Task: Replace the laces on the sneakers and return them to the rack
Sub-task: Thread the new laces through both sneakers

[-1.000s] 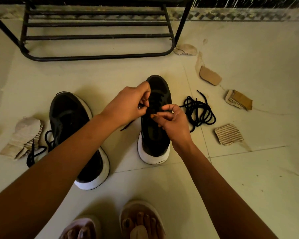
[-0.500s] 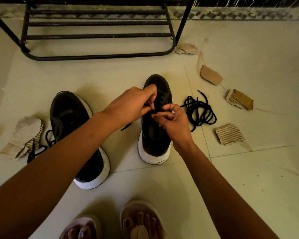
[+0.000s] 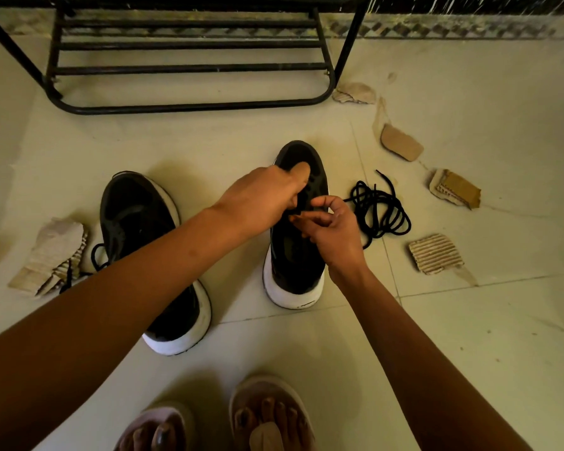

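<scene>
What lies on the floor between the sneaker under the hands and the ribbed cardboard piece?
A loose coil of black lace lies on the tile between the sneaker and the ribbed cardboard piece, shown in the head view.

Just one cam here, head-mounted and wide, tilted steeply down at the floor [image 3: 469, 353] from close up. Rack [image 3: 189, 107] runs along the top edge, the wearer's own feet [image 3: 267, 415] at the bottom.

Left hand [image 3: 261, 198] slides forward and right along the sneaker [image 3: 298, 255] toward its toe, thumb [image 3: 302, 172] now stretched out over the eyelets [image 3: 314, 187]. The lace end that hung below this hand no longer shows.
</scene>
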`<act>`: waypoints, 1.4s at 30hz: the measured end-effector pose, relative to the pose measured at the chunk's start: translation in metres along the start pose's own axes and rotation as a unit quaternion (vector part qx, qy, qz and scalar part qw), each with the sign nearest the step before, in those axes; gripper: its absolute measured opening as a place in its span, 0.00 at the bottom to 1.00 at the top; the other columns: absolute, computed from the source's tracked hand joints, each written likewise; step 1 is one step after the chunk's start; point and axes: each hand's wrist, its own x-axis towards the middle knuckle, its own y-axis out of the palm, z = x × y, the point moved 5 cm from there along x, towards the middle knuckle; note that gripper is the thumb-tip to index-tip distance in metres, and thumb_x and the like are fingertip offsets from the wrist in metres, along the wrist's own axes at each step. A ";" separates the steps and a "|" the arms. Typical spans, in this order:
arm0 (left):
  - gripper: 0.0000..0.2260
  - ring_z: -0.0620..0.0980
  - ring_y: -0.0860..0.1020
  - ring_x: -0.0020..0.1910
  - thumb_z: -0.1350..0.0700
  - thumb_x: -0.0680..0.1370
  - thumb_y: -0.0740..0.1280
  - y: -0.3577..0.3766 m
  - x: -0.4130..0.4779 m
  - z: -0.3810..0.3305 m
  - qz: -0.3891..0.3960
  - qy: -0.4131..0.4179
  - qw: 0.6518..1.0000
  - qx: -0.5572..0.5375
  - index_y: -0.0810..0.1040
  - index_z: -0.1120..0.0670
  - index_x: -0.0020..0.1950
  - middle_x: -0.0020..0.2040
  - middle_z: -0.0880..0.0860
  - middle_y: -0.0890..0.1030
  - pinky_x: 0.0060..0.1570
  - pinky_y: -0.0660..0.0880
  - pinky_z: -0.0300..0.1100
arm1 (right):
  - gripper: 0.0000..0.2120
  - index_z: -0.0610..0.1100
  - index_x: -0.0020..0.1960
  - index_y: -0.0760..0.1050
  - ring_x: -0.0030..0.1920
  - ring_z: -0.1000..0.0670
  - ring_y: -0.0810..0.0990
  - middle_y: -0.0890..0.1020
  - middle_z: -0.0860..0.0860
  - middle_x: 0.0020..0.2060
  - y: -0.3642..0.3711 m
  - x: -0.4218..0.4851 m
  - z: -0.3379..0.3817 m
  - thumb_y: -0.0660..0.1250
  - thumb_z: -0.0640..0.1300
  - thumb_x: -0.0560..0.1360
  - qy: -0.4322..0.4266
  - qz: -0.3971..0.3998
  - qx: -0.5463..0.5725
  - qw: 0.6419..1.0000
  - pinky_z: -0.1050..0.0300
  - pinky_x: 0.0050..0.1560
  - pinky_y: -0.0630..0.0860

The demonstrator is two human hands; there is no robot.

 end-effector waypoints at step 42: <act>0.10 0.53 0.77 0.42 0.58 0.77 0.62 0.000 -0.009 -0.001 -0.040 0.012 0.999 -0.001 0.64 0.57 0.55 0.48 0.54 0.79 0.39 0.73 0.46 | 0.17 0.45 0.44 0.66 0.46 0.44 0.82 0.82 0.45 0.40 0.004 -0.003 -0.010 0.71 0.29 0.69 0.017 -0.056 0.090 0.994 0.43 0.57 0.77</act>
